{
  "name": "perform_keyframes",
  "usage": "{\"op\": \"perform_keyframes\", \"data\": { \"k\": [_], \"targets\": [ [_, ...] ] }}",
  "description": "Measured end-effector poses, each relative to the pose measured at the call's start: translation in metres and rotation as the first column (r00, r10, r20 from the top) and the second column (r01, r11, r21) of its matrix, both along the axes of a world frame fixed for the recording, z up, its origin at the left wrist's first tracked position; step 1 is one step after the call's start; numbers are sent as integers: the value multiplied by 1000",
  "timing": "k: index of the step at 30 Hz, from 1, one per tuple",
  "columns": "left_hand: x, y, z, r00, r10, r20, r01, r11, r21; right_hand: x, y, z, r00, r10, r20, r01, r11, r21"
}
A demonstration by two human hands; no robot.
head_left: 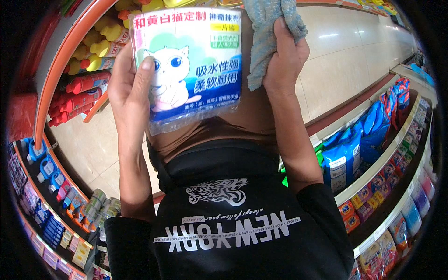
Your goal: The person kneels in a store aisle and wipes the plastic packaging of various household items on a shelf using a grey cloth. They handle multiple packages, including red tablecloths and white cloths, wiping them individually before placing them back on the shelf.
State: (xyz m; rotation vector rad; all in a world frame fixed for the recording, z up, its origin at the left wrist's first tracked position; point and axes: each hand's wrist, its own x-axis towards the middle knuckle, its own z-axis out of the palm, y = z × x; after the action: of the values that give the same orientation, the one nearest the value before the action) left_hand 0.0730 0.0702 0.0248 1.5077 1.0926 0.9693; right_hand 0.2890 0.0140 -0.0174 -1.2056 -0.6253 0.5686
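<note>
My left hand (131,82) grips a flat plastic-wrapped package (189,66) by its left side, the thumb pressed on the front. A white cartoon cat and printed writing cover the package, over a blue lower part; the clear wrapper edge hangs below. A crumpled blue-grey textured cloth (264,45) is pinched in my right hand (288,57), its loose end hanging down to the left of the hand. Package and cloth are held up side by side, a narrow gap between them, in front of my body.
Red bottles (89,82) and yellow bottles (108,49) fill an orange-edged shelf (52,66) at upper left. Blue jugs (49,168) stand on shelving at lower left. At right, blue bags (341,164) and boxed goods (371,192) line more shelves. Tiled floor (336,52) runs between.
</note>
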Motion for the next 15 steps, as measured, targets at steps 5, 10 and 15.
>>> {"op": "perform_keyframes", "data": {
  "k": [5, 10, 15],
  "targets": [
    [-12, -11, -6, 994, 19, -112, -18, 1000, 9, 0, 1, 0, 998, 57, -9, -57, 998, 19],
    [-10, -24, -19, 995, 77, -58, -70, 991, 113, -3, 1, -1, 995, 71, 68, -69, 997, -26],
    [-12, -26, -19, 913, 148, -379, -32, 954, 297, -7, 5, 6, 999, 13, 36, -14, 1000, 17]
  ]
}}
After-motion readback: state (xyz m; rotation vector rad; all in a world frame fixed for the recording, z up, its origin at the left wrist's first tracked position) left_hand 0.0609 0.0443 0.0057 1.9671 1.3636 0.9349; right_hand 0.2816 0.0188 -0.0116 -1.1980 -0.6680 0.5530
